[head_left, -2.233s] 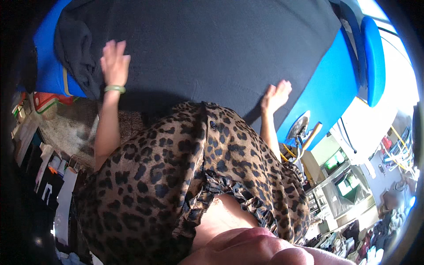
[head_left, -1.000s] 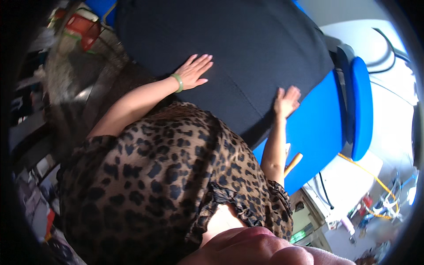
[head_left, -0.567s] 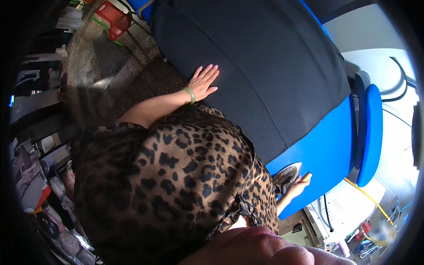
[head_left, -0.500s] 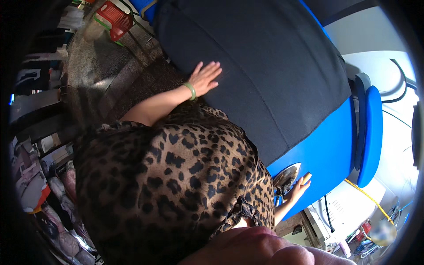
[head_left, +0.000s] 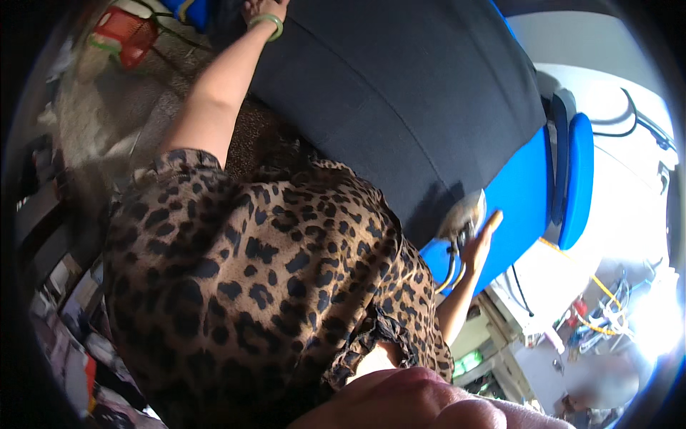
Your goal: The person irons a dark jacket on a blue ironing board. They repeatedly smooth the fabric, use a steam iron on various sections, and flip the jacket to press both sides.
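A large dark grey cloth [head_left: 400, 79] with a seam line along it covers most of a blue padded ironing board [head_left: 522, 186]. My right hand [head_left: 477, 247] grips the handle of an iron [head_left: 463, 214], its thumb stretched out to the side. The iron stands on the cloth's near right corner, hoses trailing from its back. At the upper edge of the picture, my left hand [head_left: 264, 10], a green bangle on its wrist, is at the far left side of the cloth. Its fingertips are cut off by the frame, so its grip is hidden.
A red plastic basket [head_left: 127, 34] stands on the floor at the far left. A blue padded arm [head_left: 577, 182] juts out right of the board. Beyond it lie a white surface, cables and a yellow cord [head_left: 597, 282]. Piled fabrics lie at lower left.
My left hand has moved from flat on the cloth's near left edge up to its far left. My right hand has pushed the iron from the blue board onto the cloth's corner.
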Motion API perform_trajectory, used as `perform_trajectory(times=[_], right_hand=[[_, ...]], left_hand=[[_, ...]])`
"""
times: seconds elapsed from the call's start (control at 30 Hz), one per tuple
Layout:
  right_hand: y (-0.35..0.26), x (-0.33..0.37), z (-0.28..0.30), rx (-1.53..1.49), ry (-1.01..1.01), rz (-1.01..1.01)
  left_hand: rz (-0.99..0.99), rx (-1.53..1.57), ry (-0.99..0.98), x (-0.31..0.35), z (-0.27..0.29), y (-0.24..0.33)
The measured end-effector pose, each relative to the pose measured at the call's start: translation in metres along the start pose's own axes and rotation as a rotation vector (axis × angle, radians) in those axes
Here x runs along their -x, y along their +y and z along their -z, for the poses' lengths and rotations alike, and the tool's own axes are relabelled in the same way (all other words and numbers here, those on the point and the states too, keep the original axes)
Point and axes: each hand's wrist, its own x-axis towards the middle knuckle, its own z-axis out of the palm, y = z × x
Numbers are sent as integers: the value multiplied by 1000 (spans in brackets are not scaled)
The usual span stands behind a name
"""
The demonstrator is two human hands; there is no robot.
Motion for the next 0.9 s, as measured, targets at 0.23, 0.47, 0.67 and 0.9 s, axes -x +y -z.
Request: perform_trajectory(times=[0.23, 0.47, 0.67, 0.9], right_hand=[[-110, -129, -137, 52, -477, -366], [-277, -239, -328, 403, -680, 211], [-315, -285, -402, 722, -646, 893], [-157, -221, -208, 230, -459, -273]], left_hand=[[-207, 345, -121, -53, 7, 30], [-194, 449, -278, -33, -47, 39], [-261, 549, -322, -60, -82, 32], [-205, 420, -267, 1, -51, -2]])
